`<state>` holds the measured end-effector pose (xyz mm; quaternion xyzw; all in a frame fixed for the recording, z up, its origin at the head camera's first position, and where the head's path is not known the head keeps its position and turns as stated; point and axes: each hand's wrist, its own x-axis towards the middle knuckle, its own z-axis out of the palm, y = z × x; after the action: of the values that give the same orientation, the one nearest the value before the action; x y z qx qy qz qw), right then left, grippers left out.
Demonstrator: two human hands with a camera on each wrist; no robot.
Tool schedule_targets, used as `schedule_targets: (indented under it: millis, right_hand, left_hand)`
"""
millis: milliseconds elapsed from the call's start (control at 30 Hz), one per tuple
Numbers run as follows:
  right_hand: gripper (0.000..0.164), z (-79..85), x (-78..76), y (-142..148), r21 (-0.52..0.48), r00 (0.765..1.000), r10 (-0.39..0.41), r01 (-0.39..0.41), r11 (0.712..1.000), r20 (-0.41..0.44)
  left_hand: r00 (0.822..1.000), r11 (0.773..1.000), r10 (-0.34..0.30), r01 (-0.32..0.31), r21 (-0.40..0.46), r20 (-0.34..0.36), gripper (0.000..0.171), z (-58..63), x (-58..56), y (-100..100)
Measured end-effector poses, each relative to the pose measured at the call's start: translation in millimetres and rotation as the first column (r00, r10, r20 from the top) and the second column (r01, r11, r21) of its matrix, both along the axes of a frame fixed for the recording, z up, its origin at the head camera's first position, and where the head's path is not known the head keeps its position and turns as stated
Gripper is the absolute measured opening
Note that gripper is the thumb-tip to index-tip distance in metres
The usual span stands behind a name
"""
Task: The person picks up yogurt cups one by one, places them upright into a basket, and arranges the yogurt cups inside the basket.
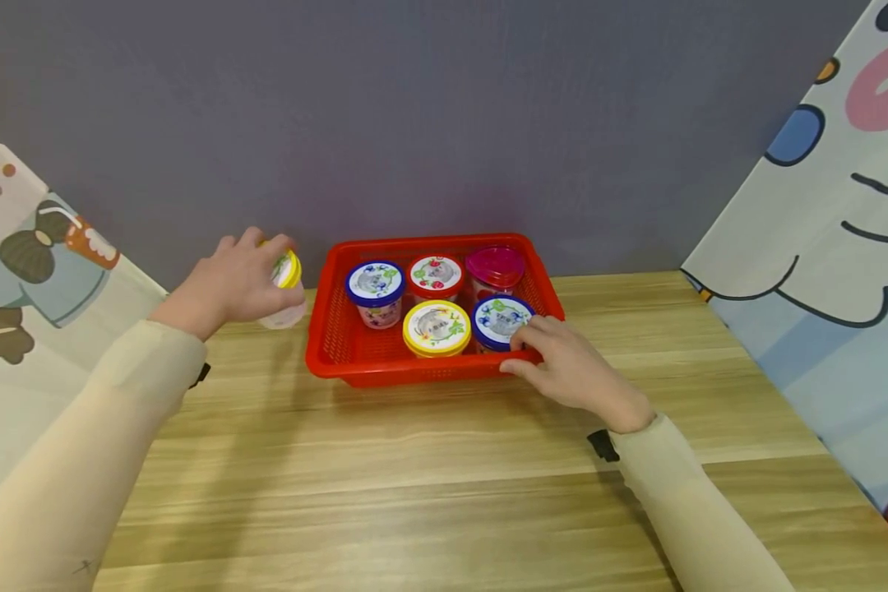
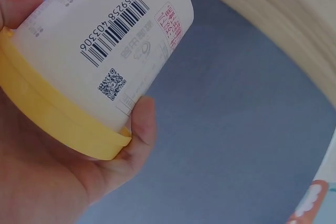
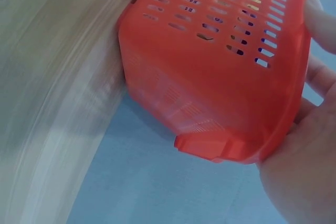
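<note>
My left hand (image 1: 233,278) grips a tub with a yellow lid (image 1: 287,270) just left of the red basket (image 1: 340,362). In the left wrist view the white tub (image 2: 110,45) is tilted, its barcode showing and fingers round the yellow rim. At the basket's front right corner is my right hand (image 1: 566,366), thumb outside the rim and fingers over it, by a blue-lidded tub (image 1: 499,319). In the right wrist view this hand (image 3: 310,145) pinches the basket rim; its fingertips are partly hidden.
Inside the basket stand another blue-lidded tub (image 1: 375,284), a red-lidded tub (image 1: 435,275), a yellow-lidded tub (image 1: 437,327) and a container with a pink lid (image 1: 496,265). The basket rests on a wooden table (image 1: 414,477) against a grey panel (image 1: 414,123). Cartoon-printed sheets flank both sides.
</note>
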<state>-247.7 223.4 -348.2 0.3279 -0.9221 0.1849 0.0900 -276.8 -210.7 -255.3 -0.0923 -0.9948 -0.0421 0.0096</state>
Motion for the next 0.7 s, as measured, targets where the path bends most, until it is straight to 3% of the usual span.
schedule_targets:
  millis: [333,700]
  right_hand:
    - [0.027,-0.6,-0.8,0.8,0.001,1.0,0.006,-0.006,1.0,-0.015]
    - [0.028,-0.9,-0.5,-0.2,-0.001,1.0,0.005,-0.005,1.0,-0.016]
  left_hand:
    - [1.0,1.0,-0.023,0.023,-0.004,0.004,0.065,22.6,-0.8,19.6]
    - [0.998,0.998,-0.069,0.069,-0.001,0.0,0.067,26.3,0.5,41.0]
